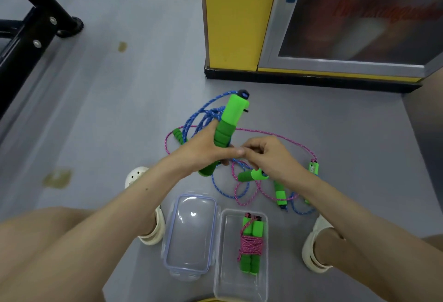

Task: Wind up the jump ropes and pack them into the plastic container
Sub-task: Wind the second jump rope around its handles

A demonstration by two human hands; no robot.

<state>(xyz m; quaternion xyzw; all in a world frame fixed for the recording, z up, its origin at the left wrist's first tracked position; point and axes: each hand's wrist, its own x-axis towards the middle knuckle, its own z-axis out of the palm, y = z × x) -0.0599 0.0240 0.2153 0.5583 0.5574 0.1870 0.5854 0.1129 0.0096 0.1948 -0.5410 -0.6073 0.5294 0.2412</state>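
Fingers of the left hand (206,148) are wrapping tight around a green foam-grip jump rope handle (229,125), holding it upright with the black cap end pointing away, and the right hand (266,155) is sitting just beside it with fingertips (250,151) pinching together on what looks like the blue braided cord (199,115) right at the base of that handle. Can't totally tell if it's the blue or the pink one in the pinch, it's kinda hidden behind the knuckles

Moving outward, loops of that blue cord are hanging off behind the held handle, and a pink braided cord (275,135) is sprawling across the grey floor (119,114) all tangled with it, with a few more green handles (280,192) lying loose near the right wrist

Closer to the person, the clear plastic container (241,285) is sitting open between the feet with one pink rope bundle (251,245) already wound and packed inside, and the clear lid (190,232) is lying touching its left side

So I'm guessing one rope is done, this blue one is only just getting started, and the loose pink one is still waiting, plus the lid isn't on yet
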